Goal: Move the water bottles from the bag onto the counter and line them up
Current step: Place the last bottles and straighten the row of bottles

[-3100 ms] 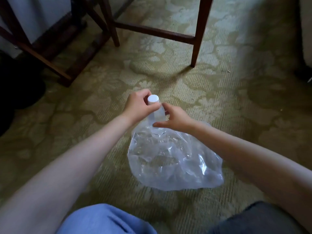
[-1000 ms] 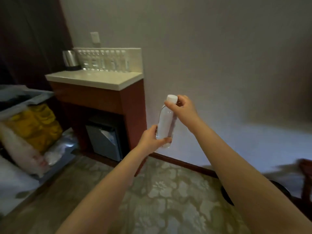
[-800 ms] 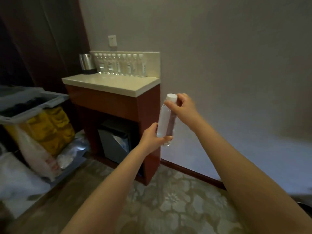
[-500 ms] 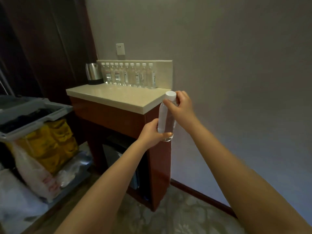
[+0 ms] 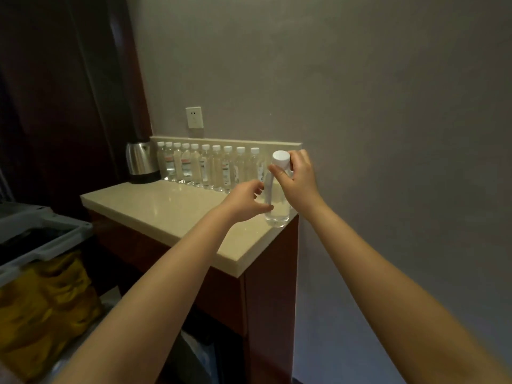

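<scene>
A pale stone counter on a dark red-brown cabinet is seen against a grey wall in a dimly lit room. A clear water bottle is held upright over the counter's right end by both hands. Its neck, just below the white cap, is pinched by the right hand from the right. Its lower body is gripped by the left hand from the left, thumb in front and fingers curled behind. Whether the base touches the stone cannot be told.

The bottle is just beside the counter's right edge. Behind it and to its left, a row of bottles is lined up along the low backsplash, ending just short of the held bottle. A steel kettle is set at the row's left end, below a wall socket. The front of the counter is bare stone. At the lower left, a grey bin over a yellow bag is seen.

Half a second ago the bottle was held in front of the counter's corner; it has since been brought over the top.
</scene>
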`<state>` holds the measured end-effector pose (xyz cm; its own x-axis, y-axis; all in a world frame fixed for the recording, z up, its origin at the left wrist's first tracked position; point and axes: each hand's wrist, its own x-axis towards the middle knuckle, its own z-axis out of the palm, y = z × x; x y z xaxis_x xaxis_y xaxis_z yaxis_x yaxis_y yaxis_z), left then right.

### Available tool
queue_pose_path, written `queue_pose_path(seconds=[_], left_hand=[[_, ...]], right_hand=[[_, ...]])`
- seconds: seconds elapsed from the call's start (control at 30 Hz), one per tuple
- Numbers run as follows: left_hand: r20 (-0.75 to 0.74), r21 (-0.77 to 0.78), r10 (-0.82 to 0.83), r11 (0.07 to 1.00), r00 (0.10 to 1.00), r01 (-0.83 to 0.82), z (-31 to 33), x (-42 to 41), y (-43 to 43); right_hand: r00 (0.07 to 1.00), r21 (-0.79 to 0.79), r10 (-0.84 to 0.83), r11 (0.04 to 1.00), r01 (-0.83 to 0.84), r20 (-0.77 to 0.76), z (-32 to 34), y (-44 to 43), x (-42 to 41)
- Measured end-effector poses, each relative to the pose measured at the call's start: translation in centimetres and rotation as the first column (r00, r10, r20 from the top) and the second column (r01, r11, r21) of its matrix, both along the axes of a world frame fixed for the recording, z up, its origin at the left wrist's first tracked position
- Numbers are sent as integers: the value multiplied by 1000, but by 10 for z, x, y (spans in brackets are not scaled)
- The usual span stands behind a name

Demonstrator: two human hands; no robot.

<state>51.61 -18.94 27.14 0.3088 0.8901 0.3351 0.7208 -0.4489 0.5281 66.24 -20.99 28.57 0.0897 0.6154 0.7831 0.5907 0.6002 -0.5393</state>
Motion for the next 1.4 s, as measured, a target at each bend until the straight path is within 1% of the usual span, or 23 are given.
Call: queue_pose_path(seconds=[0.1,0.17,0.27,0.37,0.43,0.5,0.6,0.7,0.77,0.87,0.9,1.0,1.1,1.2,1.27,1.33,1.4], left_hand=[[1,46,-39,998,999,39,7,-9,59],[11,32,-72,997,997,72,7,-17,96],[-23,-35,-142,989,990,141,3,-23,150],[9,-67,-186,980,983,186,-2,-20,197],[66,-97,-205,973,976,211,-7,-15,218],[108,-159,-233,956,967,248,-19,-8,234],[91,-210,-284,932,955,297,-39,7,249],[61,-185,-296,935,953,302,-48,21,263],[32,-184,-285,941,958,286,-51,29,269],[-1,-197,-282,941,959,276,-57,37,276],[-2,-200,-281,940,960,274,-58,37,277],[23,-207,-261,943,965,260,-64,38,281],[35,-168,-251,953,967,253,-66,37,280],[132,-54,-195,978,972,204,-58,32,280],[162,60,-155,987,975,147,-46,27,284],[170,141,-159,981,973,135,-30,22,288],[151,226,-160,966,976,123,-10,17,294]], right_hand=[[997,37,-73,997,71,36,-1,55,-5],[992,31,-121,992,119,40,1,90,-9],[978,-26,-196,980,198,77,3,137,-14],[961,-88,-251,961,262,111,1,177,-12],[954,-127,-278,948,291,112,-3,197,-8],[945,-171,-305,931,322,118,-5,215,-5],[930,-241,-333,900,363,156,-8,235,4],[915,-293,-353,870,397,193,-14,251,13],[917,-324,-371,857,400,150,-18,259,20],[923,-344,-383,874,344,-51,-21,265,29],[923,-339,-378,880,332,-76,-23,267,29],[925,-313,-374,888,335,-70,-31,271,27],[921,-275,-380,898,344,-88,-38,268,28],[919,-271,-388,893,358,-64,-42,263,30],[911,-298,-413,868,397,12,-42,262,30],[892,-359,-445,821,444,84,-38,262,29],[884,-400,-458,796,454,92,-33,262,28]])
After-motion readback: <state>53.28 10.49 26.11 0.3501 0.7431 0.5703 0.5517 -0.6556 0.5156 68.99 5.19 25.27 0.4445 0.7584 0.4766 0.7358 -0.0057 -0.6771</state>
